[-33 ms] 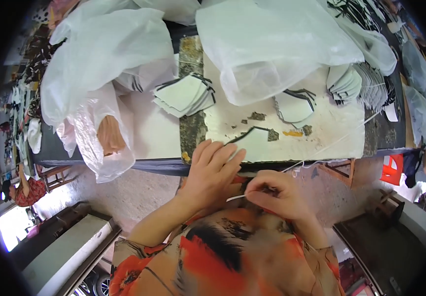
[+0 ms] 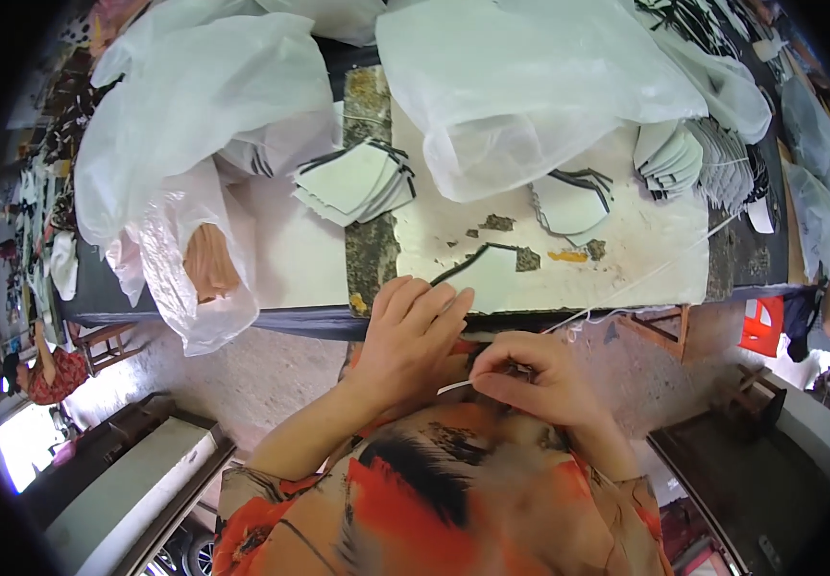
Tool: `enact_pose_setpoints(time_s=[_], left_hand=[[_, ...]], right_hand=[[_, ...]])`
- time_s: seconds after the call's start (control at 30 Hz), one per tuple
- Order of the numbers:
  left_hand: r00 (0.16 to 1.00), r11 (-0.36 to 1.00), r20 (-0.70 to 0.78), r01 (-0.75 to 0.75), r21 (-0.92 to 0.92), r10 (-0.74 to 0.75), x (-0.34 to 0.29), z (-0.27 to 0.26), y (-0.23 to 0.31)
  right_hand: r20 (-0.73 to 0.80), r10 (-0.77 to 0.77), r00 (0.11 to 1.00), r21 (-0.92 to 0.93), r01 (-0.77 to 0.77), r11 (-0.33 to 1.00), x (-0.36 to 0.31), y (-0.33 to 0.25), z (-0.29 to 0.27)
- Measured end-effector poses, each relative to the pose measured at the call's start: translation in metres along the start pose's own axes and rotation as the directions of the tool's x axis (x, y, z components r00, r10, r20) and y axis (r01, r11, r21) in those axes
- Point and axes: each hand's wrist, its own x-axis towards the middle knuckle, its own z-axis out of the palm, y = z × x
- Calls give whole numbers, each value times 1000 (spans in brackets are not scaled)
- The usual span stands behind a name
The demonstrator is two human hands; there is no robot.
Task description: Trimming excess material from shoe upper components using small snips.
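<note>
My left hand [image 2: 403, 333] lies at the table's front edge, its fingers stretched out over the lower left of a pale, flat cut piece [image 2: 490, 276] with a black strip along its upper left edge. To the right and closer to my body, my right hand [image 2: 538, 376] is closed in a pinch. A short end of a thin white strip [image 2: 454, 388] sticks out at its fingertips. Further back lie a fanned stack of similar black-edged pieces [image 2: 355, 184] and, right of it, a few more such pieces [image 2: 571, 205].
Large translucent plastic bags [image 2: 530, 77] cover the table's back. A smaller bag [image 2: 170, 278] with tan contents hangs over the front edge at left. More stacked pieces [image 2: 666, 158] stand at right. A thin white cord [image 2: 645, 276] runs diagonally to the edge. Stools stand below.
The view has shifted very slightly. My left fingers sit a little lower on the pale piece, and more of it shows. My right hand keeps its pinch.
</note>
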Motion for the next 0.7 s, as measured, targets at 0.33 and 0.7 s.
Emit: enact_pose_setpoints(time_s=[0.33, 0.7], left_hand=[[999, 997, 31, 31, 64, -33, 0, 1, -6], [996, 996, -43, 77, 51, -75, -8, 6, -2]], right_hand=[[-341, 83, 936, -29, -99, 995, 35, -8, -14], [-240, -56, 969, -628, -111, 770, 78, -2, 4]])
